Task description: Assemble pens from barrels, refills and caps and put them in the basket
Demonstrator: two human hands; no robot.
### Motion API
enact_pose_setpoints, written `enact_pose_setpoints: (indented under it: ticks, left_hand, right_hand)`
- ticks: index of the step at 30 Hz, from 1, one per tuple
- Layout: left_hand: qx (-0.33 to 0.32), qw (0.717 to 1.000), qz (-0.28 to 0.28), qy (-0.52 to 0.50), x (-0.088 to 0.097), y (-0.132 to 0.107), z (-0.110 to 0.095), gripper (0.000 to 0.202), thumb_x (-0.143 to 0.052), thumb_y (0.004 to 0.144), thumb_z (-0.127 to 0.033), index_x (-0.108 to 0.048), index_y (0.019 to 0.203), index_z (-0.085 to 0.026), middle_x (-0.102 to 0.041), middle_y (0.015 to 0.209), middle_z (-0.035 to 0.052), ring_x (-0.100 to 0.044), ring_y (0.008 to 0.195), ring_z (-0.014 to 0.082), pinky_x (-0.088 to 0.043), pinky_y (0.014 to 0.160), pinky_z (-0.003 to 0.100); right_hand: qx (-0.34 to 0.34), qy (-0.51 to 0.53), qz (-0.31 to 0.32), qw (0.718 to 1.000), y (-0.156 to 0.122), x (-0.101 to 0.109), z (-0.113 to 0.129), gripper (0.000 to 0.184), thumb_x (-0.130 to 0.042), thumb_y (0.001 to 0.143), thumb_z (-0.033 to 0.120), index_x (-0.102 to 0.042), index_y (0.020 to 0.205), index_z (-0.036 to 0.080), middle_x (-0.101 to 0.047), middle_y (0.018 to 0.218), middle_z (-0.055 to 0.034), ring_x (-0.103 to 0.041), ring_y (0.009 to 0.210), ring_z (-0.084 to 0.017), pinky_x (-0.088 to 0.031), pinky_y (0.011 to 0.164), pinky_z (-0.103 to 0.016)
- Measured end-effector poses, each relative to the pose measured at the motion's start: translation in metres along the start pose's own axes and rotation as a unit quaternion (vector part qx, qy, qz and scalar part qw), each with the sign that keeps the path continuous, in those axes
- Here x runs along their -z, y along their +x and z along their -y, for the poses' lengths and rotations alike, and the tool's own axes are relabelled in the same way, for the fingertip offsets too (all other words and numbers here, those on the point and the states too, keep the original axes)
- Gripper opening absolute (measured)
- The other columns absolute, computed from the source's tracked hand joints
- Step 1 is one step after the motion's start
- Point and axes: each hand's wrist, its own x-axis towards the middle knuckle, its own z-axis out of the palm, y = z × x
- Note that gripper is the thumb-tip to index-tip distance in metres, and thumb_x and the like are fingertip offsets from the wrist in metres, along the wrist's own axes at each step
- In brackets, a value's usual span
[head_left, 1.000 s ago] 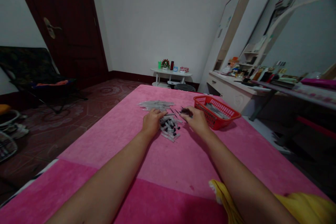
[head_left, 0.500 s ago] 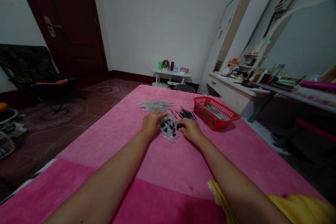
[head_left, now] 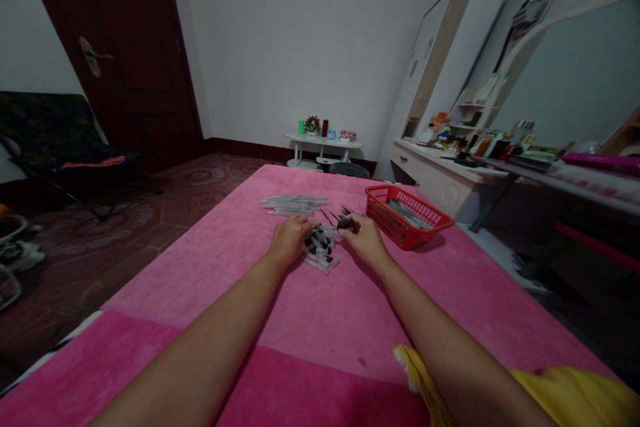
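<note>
A heap of short clear and black pieces, which look like pen caps (head_left: pixel 321 247), lies on the pink cloth between my hands. My left hand (head_left: pixel 291 240) rests at the heap's left edge with its fingers bent together; whatever they hold is hidden. My right hand (head_left: pixel 364 237) is on the heap's right side, thumb and fingers pinched on a small dark piece (head_left: pixel 344 222). Beyond the heap lies a bundle of pale, slender tubes like pen barrels (head_left: pixel 294 204). Thin black sticks (head_left: pixel 334 215), possibly refills, lie behind my right hand, which partly covers them.
On the right stands a red plastic basket (head_left: pixel 407 232) holding several slender grey sticks. The pink cloth (head_left: pixel 210 273) covers the table. Yellow fabric (head_left: pixel 565 393) lies at the lower right. A dressing table (head_left: pixel 440 173) stands farther right, and a low white table (head_left: pixel 325 140) by the wall.
My right hand has risen slightly and shifted over the black sticks, covering more of them, and the dark piece at its fingertips shows more plainly. My left hand stays by the heap.
</note>
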Motion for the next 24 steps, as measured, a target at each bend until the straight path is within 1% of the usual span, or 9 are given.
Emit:
enact_pose_setpoints:
  ticks: [4, 8, 15, 24]
  left_hand:
    - [-0.005, 1.000, -0.005, 0.002, 0.0007, 0.0000, -0.0009, 0.040, -0.054, 0.080, -0.012, -0.065, 0.114, -0.030, -0.067, 0.101, 0.0040, -0.055, 0.095, 0.0216, -0.043, 0.071, 0.028]
    - [-0.001, 1.000, -0.003, 0.002, 0.0002, 0.0001, -0.0008, 0.039, -0.054, 0.081, -0.013, -0.065, 0.114, -0.030, -0.066, 0.100, 0.0041, -0.055, 0.095, 0.0216, -0.043, 0.071, 0.028]
    - [0.012, 1.000, 0.013, 0.022, 0.0008, 0.0003, -0.0015, 0.043, -0.051, 0.081, -0.011, -0.064, 0.117, -0.031, -0.066, 0.099, 0.0047, -0.054, 0.097, 0.0215, -0.044, 0.072, 0.028]
    - [0.004, 1.000, 0.006, 0.021, -0.0004, 0.0000, -0.0022, 0.042, -0.051, 0.082, -0.010, -0.065, 0.115, -0.031, -0.066, 0.095, 0.0049, -0.054, 0.095, 0.0218, -0.044, 0.069, 0.028]
  right_hand:
    - [0.004, -0.004, -0.002, 1.000, -0.0008, -0.0004, 0.0033, 0.012, -0.061, 0.065, 0.017, -0.066, 0.076, 0.017, -0.068, 0.073, -0.0014, -0.061, 0.068, -0.016, -0.045, 0.065, -0.026]
    - [0.022, -0.033, -0.001, 0.999, -0.0004, 0.0001, 0.0039, 0.012, -0.060, 0.066, 0.015, -0.067, 0.076, 0.017, -0.068, 0.073, -0.0015, -0.060, 0.067, -0.016, -0.044, 0.065, -0.026]
    - [0.057, -0.065, -0.005, 0.996, -0.0004, 0.0002, 0.0012, 0.013, -0.059, 0.069, 0.013, -0.067, 0.078, 0.018, -0.068, 0.076, -0.0022, -0.061, 0.073, -0.016, -0.046, 0.070, -0.027]
    - [0.059, -0.104, 0.002, 0.993, -0.0019, 0.0029, 0.0060, 0.013, -0.059, 0.071, 0.014, -0.067, 0.079, 0.019, -0.068, 0.080, -0.0027, -0.061, 0.076, -0.017, -0.045, 0.073, -0.028]
